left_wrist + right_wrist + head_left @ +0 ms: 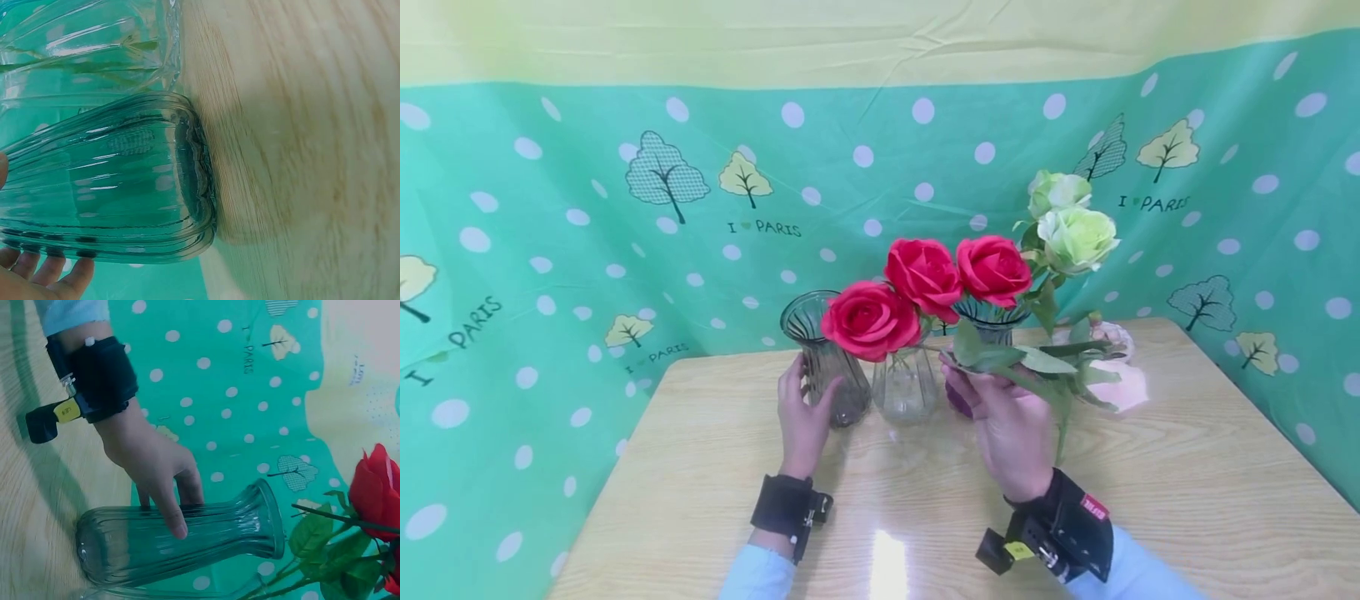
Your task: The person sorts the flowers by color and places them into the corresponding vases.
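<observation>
My left hand (802, 408) grips the leftmost ribbed grey-tinted glass vase (842, 375), thumb in front and fingers on the far side. This vase holds nothing, and its base is right at the tabletop in the left wrist view. My right hand (1011, 429) pinches a leafy flower stem (1075, 348) at the right; I cannot tell which bloom it bears. In the right wrist view a thin dark stem (337, 517) points toward the vase's mouth. Beside the left vase stands a clear vase (904, 392) with stems in it, below red roses (922, 279).
Behind my right hand is another dark-rimmed vase (992, 321) with a purple lower part, partly hidden. Pale green-white roses (1078, 239) rise at the right. A pale pink flower (1116, 385) is near the right back of the wooden table (700, 467). A green dotted curtain (850, 183) hangs behind.
</observation>
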`<action>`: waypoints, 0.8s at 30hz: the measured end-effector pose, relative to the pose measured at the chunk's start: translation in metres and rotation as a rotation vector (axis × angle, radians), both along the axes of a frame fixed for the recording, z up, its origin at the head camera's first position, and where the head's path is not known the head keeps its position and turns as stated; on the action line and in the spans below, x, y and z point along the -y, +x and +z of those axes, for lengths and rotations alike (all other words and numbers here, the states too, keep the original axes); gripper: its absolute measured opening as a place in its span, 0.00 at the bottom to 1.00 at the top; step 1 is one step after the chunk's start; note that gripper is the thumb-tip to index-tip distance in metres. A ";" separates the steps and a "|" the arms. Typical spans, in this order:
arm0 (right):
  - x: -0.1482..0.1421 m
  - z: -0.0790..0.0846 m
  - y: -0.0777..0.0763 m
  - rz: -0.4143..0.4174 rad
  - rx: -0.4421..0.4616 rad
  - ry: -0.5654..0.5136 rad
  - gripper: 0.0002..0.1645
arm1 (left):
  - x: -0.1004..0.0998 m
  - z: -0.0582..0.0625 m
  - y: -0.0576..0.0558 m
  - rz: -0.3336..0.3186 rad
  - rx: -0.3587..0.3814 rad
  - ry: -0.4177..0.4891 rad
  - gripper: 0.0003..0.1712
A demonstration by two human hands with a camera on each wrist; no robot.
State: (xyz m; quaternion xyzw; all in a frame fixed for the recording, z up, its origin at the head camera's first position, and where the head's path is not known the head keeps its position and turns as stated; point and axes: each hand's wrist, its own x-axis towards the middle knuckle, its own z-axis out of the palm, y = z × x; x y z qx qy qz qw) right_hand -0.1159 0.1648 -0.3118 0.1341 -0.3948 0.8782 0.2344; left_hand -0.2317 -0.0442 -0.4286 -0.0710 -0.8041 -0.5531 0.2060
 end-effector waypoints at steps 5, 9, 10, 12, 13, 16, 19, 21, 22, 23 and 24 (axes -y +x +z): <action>0.014 -0.006 -0.006 -0.051 0.011 0.023 0.13 | 0.001 0.000 0.000 0.001 0.005 -0.001 0.44; 0.025 -0.009 -0.011 -0.114 -0.033 0.147 0.13 | 0.001 0.000 0.000 -0.002 0.006 -0.002 0.44; 0.028 -0.009 -0.012 -0.149 -0.032 0.194 0.14 | 0.002 0.000 0.000 -0.002 0.008 -0.003 0.44; 0.034 -0.008 -0.014 -0.210 -0.002 0.250 0.16 | 0.002 -0.001 0.000 0.001 0.012 -0.005 0.43; 0.037 -0.007 -0.016 -0.221 0.021 0.229 0.18 | 0.002 -0.001 0.000 0.002 0.015 -0.003 0.44; 0.045 -0.005 -0.020 -0.222 0.113 0.188 0.20 | 0.003 0.000 0.000 0.006 0.024 -0.004 0.44; 0.051 -0.005 -0.026 -0.233 0.194 0.172 0.19 | 0.003 0.001 0.001 0.006 0.035 0.000 0.44; 0.055 -0.005 -0.031 -0.251 0.223 0.193 0.20 | 0.002 0.001 0.001 0.006 0.038 0.001 0.43; 0.057 -0.006 -0.033 -0.260 0.243 0.203 0.20 | 0.002 0.001 0.000 0.007 0.040 0.002 0.43; 0.059 -0.006 -0.035 -0.270 0.254 0.221 0.19 | 0.002 0.001 0.000 0.007 0.040 0.005 0.43; 0.061 -0.005 -0.038 -0.273 0.253 0.231 0.19 | 0.002 0.001 0.001 0.007 0.039 0.007 0.43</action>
